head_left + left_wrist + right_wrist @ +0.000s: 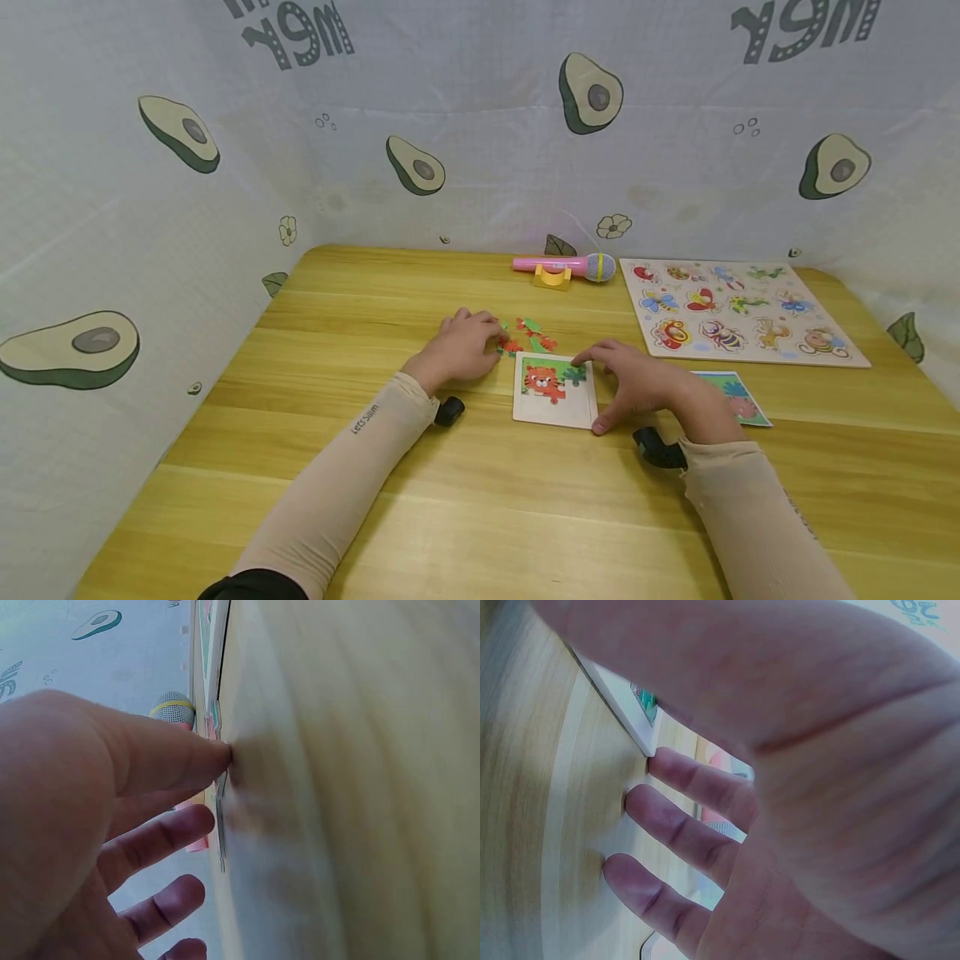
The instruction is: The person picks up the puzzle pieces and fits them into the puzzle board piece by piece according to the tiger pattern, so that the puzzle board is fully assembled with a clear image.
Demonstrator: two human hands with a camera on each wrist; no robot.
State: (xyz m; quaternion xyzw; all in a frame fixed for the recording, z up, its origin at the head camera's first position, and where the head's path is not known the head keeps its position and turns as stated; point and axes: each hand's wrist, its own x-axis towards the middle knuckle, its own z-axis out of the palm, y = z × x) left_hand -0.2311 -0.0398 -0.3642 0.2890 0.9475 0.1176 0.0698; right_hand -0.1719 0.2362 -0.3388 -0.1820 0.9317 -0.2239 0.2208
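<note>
A small square puzzle board [551, 412] lies flat on the table, its upper part filled with an orange tiger and some green pieces, its lower part bare white. My right hand [645, 383] holds it by the right side, thumb at the near corner and index finger at the far one. Beyond the board's far left corner is a loose cluster of red and green puzzle pieces [536, 337]. My left hand [461, 348] reaches into its left edge, thumb and index finger down at the tabletop, other fingers loose. I cannot tell whether a piece is between them.
A pink toy microphone [558, 265] lies at the back behind a yellow-orange holder [552, 279]. The large insect peg board [738, 312] covers the back right. A picture card [738, 400] lies partly behind my right wrist. Patterned cloth [480, 125] walls the table.
</note>
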